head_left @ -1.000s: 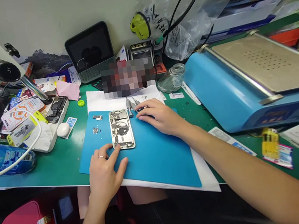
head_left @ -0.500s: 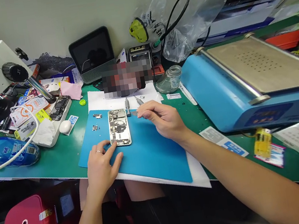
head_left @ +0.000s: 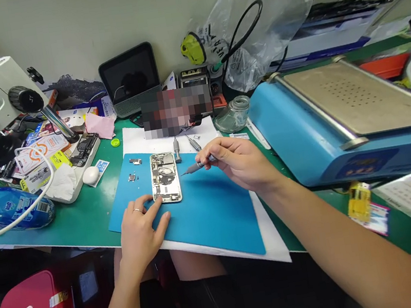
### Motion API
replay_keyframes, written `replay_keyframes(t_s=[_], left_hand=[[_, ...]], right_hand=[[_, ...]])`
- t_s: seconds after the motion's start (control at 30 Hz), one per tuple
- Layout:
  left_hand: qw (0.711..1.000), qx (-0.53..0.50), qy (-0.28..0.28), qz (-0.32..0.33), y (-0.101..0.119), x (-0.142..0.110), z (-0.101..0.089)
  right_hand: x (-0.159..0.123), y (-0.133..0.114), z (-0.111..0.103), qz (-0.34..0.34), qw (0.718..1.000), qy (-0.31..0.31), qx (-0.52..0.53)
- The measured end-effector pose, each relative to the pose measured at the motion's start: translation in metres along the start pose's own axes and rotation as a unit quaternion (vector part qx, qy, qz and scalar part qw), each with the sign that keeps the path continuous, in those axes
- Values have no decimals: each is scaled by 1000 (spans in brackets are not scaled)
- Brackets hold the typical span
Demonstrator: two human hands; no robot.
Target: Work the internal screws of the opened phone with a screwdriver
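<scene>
While right hand (head_left: 242, 164) pinches screwdriver (head_left: 193, 168), left hand (head_left: 139, 232) loosely spread, index at near end of phone (head_left: 171, 186) | glass jar (head_left: 236, 114) past blue mat (head_left: 216, 220)'s far right corner, contents unclear | phone on mat's left half, opened: pale frame, boards exposed, dark round patch

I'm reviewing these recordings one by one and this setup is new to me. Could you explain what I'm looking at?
There is no machine doing the work: these are a person's bare hands, seen from one camera worn on the head, looking forward and down. The left hand has a fingertip at the near left corner of an opened phone, which lies on a blue mat. The right hand holds a slim grey tool, probably a screwdriver, its tip just right of the phone. Small parts lie on the mat's far left; a glass jar stands beyond.
</scene>
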State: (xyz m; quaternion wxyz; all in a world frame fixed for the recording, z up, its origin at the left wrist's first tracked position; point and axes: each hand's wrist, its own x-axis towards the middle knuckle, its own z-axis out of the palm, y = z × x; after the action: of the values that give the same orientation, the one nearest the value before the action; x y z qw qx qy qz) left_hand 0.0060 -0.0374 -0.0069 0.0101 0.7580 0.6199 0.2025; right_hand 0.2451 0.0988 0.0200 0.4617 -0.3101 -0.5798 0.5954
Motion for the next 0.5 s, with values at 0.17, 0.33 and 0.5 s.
replay_keyframes(t_s=[0.17,0.33,0.5], left_hand=[[1000,9,-7,-7,1,-1,0],[1000,11,-12,-7,1,-2,1],[1000,4,-10,-7,1,-2,1]], right_hand=[[3,3,-1,37,999,28,-13],[5,12,11,-10,991,112,-73],[2,20,22,-166,937,168,-258]])
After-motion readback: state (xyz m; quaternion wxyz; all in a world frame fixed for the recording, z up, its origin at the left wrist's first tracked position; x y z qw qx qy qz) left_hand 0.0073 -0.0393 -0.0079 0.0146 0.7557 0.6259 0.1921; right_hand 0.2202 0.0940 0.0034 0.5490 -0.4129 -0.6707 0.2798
